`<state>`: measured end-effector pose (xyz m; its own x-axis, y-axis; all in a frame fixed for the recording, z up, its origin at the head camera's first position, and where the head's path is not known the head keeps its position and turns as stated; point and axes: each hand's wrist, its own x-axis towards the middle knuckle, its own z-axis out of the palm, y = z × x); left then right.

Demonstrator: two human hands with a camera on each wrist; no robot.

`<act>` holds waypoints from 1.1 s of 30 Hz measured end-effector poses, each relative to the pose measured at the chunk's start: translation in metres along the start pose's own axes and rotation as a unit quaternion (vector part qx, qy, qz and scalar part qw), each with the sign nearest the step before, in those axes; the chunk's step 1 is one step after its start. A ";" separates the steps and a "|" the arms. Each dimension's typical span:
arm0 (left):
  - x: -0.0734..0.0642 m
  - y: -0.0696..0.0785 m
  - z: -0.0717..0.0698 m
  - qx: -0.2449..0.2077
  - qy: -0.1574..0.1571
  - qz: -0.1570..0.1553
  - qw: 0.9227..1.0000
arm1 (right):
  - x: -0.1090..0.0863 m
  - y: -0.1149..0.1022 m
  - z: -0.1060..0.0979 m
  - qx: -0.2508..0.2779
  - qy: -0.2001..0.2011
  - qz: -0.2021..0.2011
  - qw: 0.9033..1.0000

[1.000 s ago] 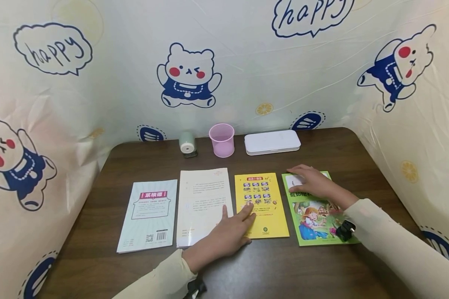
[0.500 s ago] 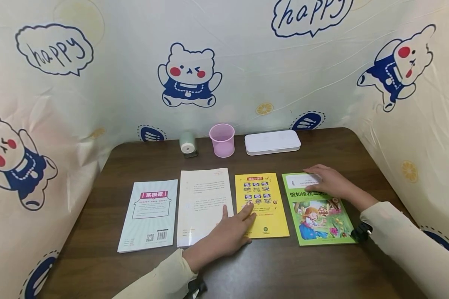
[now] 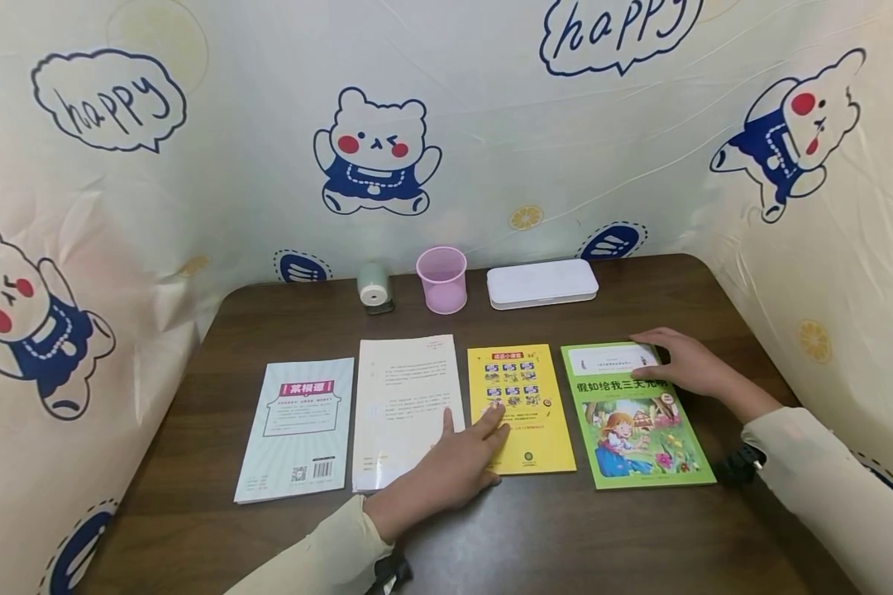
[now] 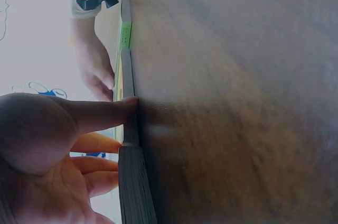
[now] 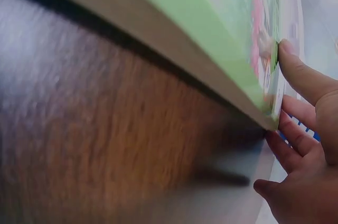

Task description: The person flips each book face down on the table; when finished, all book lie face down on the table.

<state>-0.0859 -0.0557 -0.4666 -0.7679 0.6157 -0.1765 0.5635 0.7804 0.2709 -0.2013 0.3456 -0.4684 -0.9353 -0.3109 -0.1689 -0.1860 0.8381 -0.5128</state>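
Note:
Four books lie flat in a row, so several covers face up: a light-blue book (image 3: 298, 430), a white book (image 3: 405, 388), a yellow book (image 3: 524, 430) and a green picture-cover book (image 3: 640, 438). My left hand (image 3: 446, 467) rests with spread fingers across the white and yellow books. In the left wrist view its thumb (image 4: 105, 114) touches the near edge of the books. At the green book's far right corner, my right hand (image 3: 688, 364) has its thumb on the cover. The right wrist view shows the other fingers (image 5: 296, 134) round the corner's edge, pinching it.
Along the back of the brown table (image 3: 268, 322) stand a pale-green pencil sharpener (image 3: 374, 287), a pink cup (image 3: 443, 283) and a white flat case (image 3: 542, 283). A printed cloth (image 3: 476, 157) hangs behind and at both sides.
My right hand has slid rightward along the green book's far edge to its right corner, uncovering more of the cover. My left hand and the books stay where they were.

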 end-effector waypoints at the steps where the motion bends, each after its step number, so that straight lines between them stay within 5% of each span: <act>1: 0.000 0.000 0.000 -0.001 -0.001 -0.001 1.000 | -0.001 0.001 -0.001 0.002 0.000 0.001 1.000; 20: 0.002 0.001 -0.001 0.006 -0.009 -0.006 1.000 | -0.005 0.019 -0.004 0.007 0.000 0.006 1.000; 33: 0.007 0.014 -0.018 0.026 0.007 -0.009 1.000 | -0.006 0.021 -0.001 0.025 0.002 0.012 1.000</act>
<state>-0.0885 -0.0421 -0.4471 -0.7816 0.6009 -0.1671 0.5652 0.7957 0.2178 -0.2001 0.3658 -0.4774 -0.9404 -0.2893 -0.1787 -0.1483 0.8219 -0.5500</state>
